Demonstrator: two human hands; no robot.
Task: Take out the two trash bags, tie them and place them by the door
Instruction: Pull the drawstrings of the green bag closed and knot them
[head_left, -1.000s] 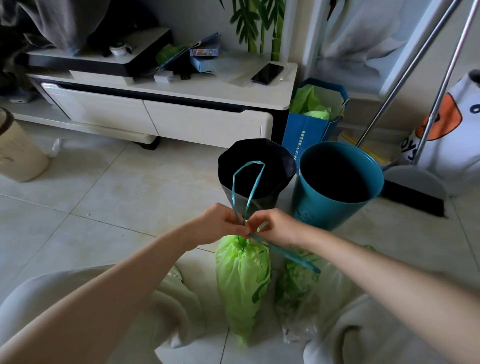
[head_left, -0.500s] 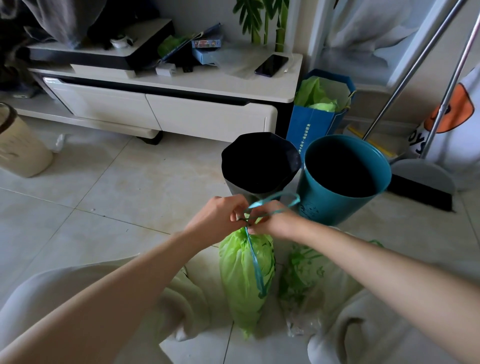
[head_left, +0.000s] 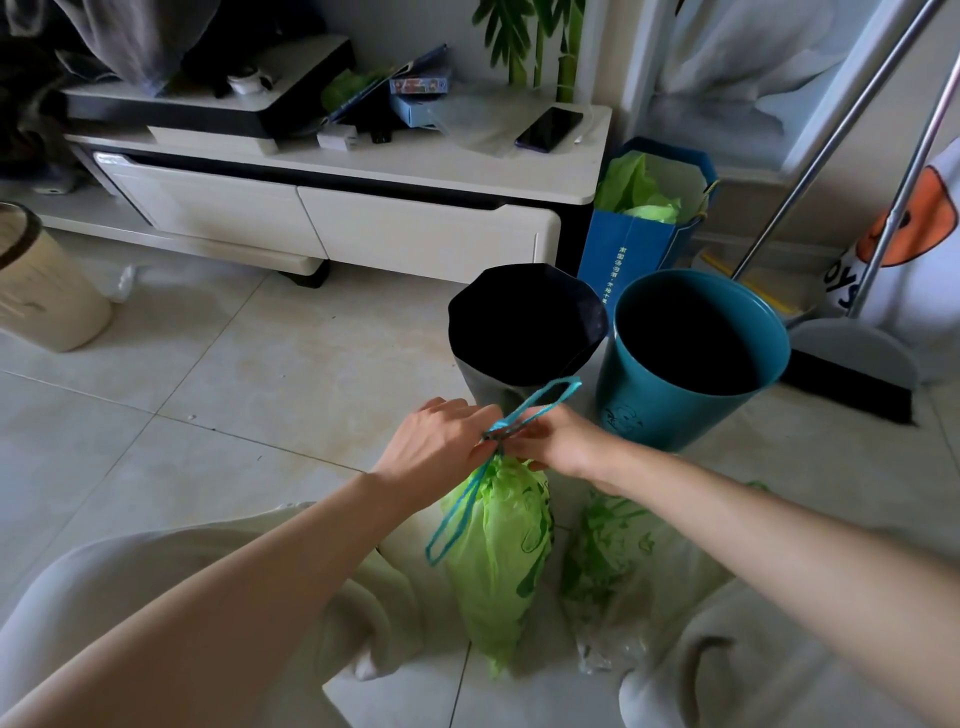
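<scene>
Both hands meet at the gathered neck of the green trash bag (head_left: 496, 551), and that shared grip is tight: the left hand (head_left: 439, 449) curls its fingers in from one side and the right hand (head_left: 558, 441) pinches from the other, each holding the blue drawstring (head_left: 506, 427) at the point where it cinches the bag shut. Up and away from the grip, one loop of the drawstring rises slanting toward the two bins. Below the grip, a second loop hangs down along the near-left face of the bag.

Hanging straight beneath the grip, the bag has its long axis running from the neck under the hands down toward the person, its narrowing bottom end pointing at the floor (head_left: 218, 395) between the person's knees. Whether that end touches the tiles or hangs just clear cannot be told.

Just beside it, below the right wrist, a second green bag (head_left: 605, 551) lies slumped on the floor, crumpled, with no clear direction to it.

Beyond the grip stand a bin lined in black (head_left: 527, 322) and, touching or nearly touching it on the right, a teal bin (head_left: 685, 410), both with their mouths up. Farther back a blue paper bag (head_left: 634, 260) holds more green plastic beside a low white cabinet (head_left: 415, 228), and a broom (head_left: 852, 384) leans to the far right.
</scene>
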